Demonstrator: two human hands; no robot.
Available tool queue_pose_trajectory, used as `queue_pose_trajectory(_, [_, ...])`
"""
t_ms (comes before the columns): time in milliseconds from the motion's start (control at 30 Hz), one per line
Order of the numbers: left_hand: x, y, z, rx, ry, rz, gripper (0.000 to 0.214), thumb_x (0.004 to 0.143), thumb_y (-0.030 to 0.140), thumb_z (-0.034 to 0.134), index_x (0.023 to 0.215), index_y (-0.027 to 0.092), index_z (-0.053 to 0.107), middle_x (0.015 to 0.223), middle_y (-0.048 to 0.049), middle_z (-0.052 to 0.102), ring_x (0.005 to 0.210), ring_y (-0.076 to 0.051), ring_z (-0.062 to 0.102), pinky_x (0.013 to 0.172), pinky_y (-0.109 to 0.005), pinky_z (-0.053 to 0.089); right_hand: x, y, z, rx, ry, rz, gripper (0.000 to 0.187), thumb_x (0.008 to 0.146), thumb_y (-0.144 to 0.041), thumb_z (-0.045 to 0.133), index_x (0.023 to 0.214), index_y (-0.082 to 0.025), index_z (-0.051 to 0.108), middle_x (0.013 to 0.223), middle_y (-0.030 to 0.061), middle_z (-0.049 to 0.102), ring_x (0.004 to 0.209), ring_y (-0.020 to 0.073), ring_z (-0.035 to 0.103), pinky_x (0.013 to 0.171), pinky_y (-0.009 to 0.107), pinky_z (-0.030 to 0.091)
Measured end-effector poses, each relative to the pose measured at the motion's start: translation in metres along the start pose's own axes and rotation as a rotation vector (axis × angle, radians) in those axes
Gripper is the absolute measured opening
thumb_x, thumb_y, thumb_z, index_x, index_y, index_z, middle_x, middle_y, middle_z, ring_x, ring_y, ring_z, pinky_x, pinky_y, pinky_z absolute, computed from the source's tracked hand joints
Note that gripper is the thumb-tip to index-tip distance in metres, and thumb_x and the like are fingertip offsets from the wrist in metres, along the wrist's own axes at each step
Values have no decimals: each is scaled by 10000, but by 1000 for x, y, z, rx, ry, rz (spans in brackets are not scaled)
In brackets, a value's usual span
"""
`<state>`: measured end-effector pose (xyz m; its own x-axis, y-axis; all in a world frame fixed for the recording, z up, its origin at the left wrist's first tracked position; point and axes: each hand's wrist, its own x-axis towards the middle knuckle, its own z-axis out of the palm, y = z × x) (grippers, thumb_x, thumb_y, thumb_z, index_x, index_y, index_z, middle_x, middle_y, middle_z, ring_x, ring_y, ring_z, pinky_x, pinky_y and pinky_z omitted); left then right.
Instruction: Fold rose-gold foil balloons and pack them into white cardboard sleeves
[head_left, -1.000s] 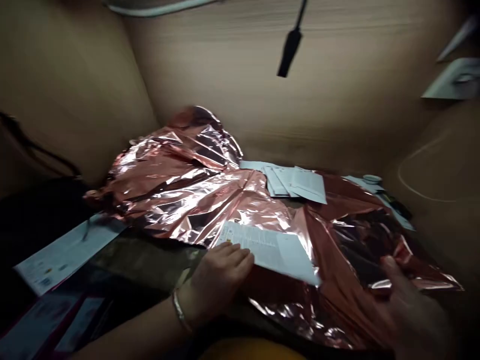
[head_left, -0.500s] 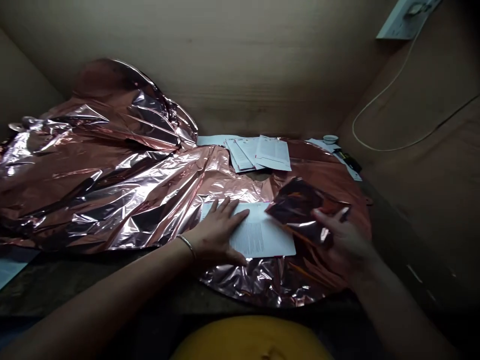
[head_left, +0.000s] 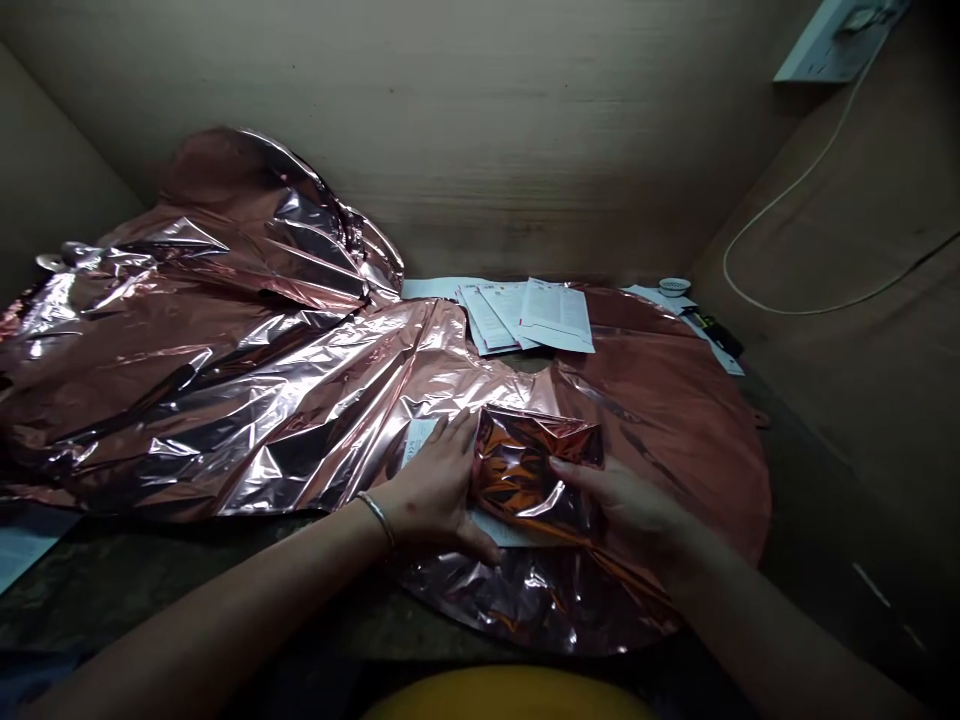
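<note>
My left hand [head_left: 439, 485] lies flat with spread fingers on a printed white paper packet [head_left: 510, 532]. A thin bangle circles that wrist. My right hand [head_left: 626, 505] grips a folded piece of shiny copper-pink foil [head_left: 525, 480], thumb on top and the other fingers hidden beneath. The folded foil covers most of the packet, its left edge close beside my left hand. Under both spreads a large, flat rose-gold foil balloon [head_left: 675, 410] with rounded edges and a hole in its middle.
More crumpled foil [head_left: 225, 370] extends left, up to the wooden wall [head_left: 525, 130]. Several printed paper packets [head_left: 555, 315] lie fanned by the hole. At the far right sit a small white round dish [head_left: 674, 287] and a dark item [head_left: 716, 335]. A white cable [head_left: 780, 170] hangs from a socket box [head_left: 832, 50].
My right hand has brought the folded foil leftward and down, from beside the packet to over it. My left hand stays flat on the packet. The camera view has shifted slightly.
</note>
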<state>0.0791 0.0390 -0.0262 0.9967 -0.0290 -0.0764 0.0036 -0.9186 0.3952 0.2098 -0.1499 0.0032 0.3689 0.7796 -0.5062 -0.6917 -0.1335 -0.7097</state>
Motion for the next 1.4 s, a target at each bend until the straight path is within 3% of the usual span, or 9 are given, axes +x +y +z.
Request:
queue_pose_trajectory(167, [0,6,-7,-7,-10,67,1319,484,769,733,1521,155,197,1567,-229,170,1435,-459,92,1141,-621,81,0,8,3,85,52,95,244,744,-188,738,976,-125,694,912,128,753,847,267,726,828,399,583])
queue_pose_trajectory(300, [7,15,-17,34,48,131,1178,485,713,766,1464,207,349,1452,-171,381,1335,-417,319,1150,-567,134,-9,4,-1,94,102,89,205,741,-198,731,926,-114,698,875,125,753,799,266,729,810,409,593])
queue_pose_trajectory(500, [2,14,-25,39,77,-9,1210,526,641,782,1514,237,214,1420,-161,371,1286,-418,340,1085,-585,261,-35,-22,-39,6,357,-293,183,717,-244,769,884,-226,695,830,25,753,769,240,726,732,363,617])
queue_pose_trajectory(567, [-2,11,-25,36,70,-41,1231,523,644,784,1520,235,188,1444,-166,334,1301,-424,321,1073,-580,285,-40,-25,-55,-59,394,-276,232,698,-242,791,910,-234,698,802,29,749,741,250,724,678,357,620])
queue_pose_trajectory(700, [-4,9,-24,56,50,-24,1243,511,646,785,1520,238,184,1451,-169,314,1307,-429,310,1073,-588,283,-40,-18,-67,-132,271,-58,342,697,-247,792,1022,-207,694,889,69,755,788,279,722,686,382,604])
queue_pose_trajectory(900, [-2,14,-26,86,53,44,1249,480,623,801,1513,250,207,1438,-158,317,1291,-421,314,1090,-576,270,-31,-10,-57,-272,189,19,384,665,-227,779,1035,-159,699,955,85,749,822,249,711,730,344,568])
queue_pose_trajectory(1067, [1,16,-26,87,72,74,1196,492,596,796,1494,237,252,1392,-152,360,1280,-410,320,1096,-560,266,-20,-5,-41,-422,192,-93,385,676,-272,789,1034,-182,681,862,52,741,789,217,691,697,309,553])
queue_pose_trajectory(1200, [-4,12,-21,9,53,32,1265,475,600,819,1515,244,192,1441,-162,317,1295,-420,313,1076,-554,302,-22,-10,-47,-543,204,-180,331,694,-421,784,868,-176,645,596,-3,644,476,123,570,434,206,444])
queue_pose_trajectory(1400, [1,22,-16,-20,67,145,1245,469,600,826,1500,218,241,1431,-188,317,1295,-438,298,1074,-595,265,-11,-10,-36,-674,119,150,301,681,-411,745,762,-160,601,458,-4,564,373,115,499,369,207,401])
